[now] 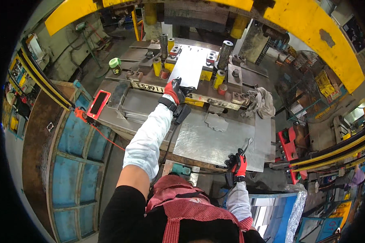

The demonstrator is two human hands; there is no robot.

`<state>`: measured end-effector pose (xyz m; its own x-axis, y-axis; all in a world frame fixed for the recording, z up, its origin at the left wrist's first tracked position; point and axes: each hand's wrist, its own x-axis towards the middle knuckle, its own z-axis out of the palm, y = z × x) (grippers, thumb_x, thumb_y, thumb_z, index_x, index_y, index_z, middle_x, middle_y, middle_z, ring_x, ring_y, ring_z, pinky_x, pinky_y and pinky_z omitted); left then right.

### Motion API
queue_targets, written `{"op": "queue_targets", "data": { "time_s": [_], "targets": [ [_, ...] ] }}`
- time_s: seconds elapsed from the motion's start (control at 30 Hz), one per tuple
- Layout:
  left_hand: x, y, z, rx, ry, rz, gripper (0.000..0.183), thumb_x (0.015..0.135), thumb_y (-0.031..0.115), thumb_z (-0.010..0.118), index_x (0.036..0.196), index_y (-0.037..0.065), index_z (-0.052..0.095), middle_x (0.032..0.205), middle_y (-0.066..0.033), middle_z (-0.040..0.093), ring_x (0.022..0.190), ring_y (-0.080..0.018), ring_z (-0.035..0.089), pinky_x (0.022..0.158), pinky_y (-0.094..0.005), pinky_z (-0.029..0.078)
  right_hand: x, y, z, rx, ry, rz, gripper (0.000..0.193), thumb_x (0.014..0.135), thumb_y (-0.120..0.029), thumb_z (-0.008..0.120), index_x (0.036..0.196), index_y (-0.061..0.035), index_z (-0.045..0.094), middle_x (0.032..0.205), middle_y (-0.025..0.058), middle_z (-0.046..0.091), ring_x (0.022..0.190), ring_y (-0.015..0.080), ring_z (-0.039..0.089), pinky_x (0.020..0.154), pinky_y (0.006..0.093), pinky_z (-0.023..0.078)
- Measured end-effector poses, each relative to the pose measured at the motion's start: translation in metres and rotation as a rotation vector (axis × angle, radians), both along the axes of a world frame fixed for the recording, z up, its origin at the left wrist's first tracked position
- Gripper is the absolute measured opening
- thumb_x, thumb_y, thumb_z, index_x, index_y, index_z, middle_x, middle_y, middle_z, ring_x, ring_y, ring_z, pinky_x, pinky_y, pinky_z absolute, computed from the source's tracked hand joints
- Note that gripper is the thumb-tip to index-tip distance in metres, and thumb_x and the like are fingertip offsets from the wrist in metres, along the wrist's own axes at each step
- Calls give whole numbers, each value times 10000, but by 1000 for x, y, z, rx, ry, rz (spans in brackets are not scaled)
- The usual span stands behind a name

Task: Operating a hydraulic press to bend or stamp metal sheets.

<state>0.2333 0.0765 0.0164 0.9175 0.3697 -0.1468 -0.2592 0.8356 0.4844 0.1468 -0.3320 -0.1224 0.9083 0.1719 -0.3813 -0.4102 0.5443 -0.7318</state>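
My left hand (175, 92), in a red and black glove, reaches forward to the near end of a bright metal sheet (189, 65). Its fingers close on the sheet's near left corner. The sheet lies flat in a press die, between upright posts. Close to my body, my right hand (236, 164), gloved the same way, is closed around a slim metal tool (246, 146) with a rounded end; its exact kind is unclear. Under and beyond that hand spreads a large shiny metal plate (202, 135). A smaller jagged-edged metal piece (216, 122) rests on its far part.
Dark guide posts (225, 52) and yellow cylinders (219, 79) flank the die. Stacked sheets (138, 107) lie left, near a red-cased phone (98, 104) and a green-lidded cup (115, 65). A grey rag (260, 102) hangs at right. Yellow press framing (316, 36) arches overhead.
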Motion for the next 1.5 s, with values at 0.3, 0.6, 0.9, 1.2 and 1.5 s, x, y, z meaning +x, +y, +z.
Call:
{"op": "queue_targets", "data": {
  "time_s": [0.3, 0.6, 0.9, 1.2, 1.5],
  "targets": [
    [15, 26, -37, 958, -104, 242, 227, 755, 86, 561, 967, 7, 577, 934, -140, 632, 878, -268, 610, 755, -350, 500, 2, -6, -14, -9, -62, 84, 451, 828, -208, 537, 1246, -170, 374, 800, 156, 580, 592, 250, 567, 517, 413, 490],
    [14, 19, -38, 83, -233, -167, 323, 879, 126, 370, 1175, 50, 474, 1124, -160, 541, 960, -320, 560, 844, -400, 474, -3, -3, -1, 10, 3, 1, 388, 818, -154, 527, 1182, -203, 404, 700, 93, 521, 561, 215, 504, 462, 377, 415],
    [1, 8, -6, 174, -27, -27, 330, 877, 266, 434, 1028, -13, 524, 954, -111, 611, 806, -258, 596, 720, -361, 498, 6, -4, -11, -59, 3, 34, 291, 812, -198, 541, 1092, -178, 465, 716, 100, 545, 593, 235, 543, 486, 401, 451],
    [10, -14, -6, 205, -4, 151, 242, 829, 225, 490, 938, 29, 581, 826, -80, 612, 737, -199, 571, 656, -341, 452, 33, -66, -56, -89, 128, 504, 586, 821, -562, 411, 1263, -178, 435, 1226, 147, 482, 1084, 315, 486, 930, 664, 213],
    [44, 4, -60, 335, 34, 458, 225, 808, 208, 513, 895, 30, 619, 767, -50, 603, 641, -158, 539, 584, -326, 421, 31, -14, -12, -165, 164, 486, 471, 785, -310, 467, 1181, -57, 438, 939, 104, 588, 807, 239, 532, 792, 430, 376]
  ]
}}
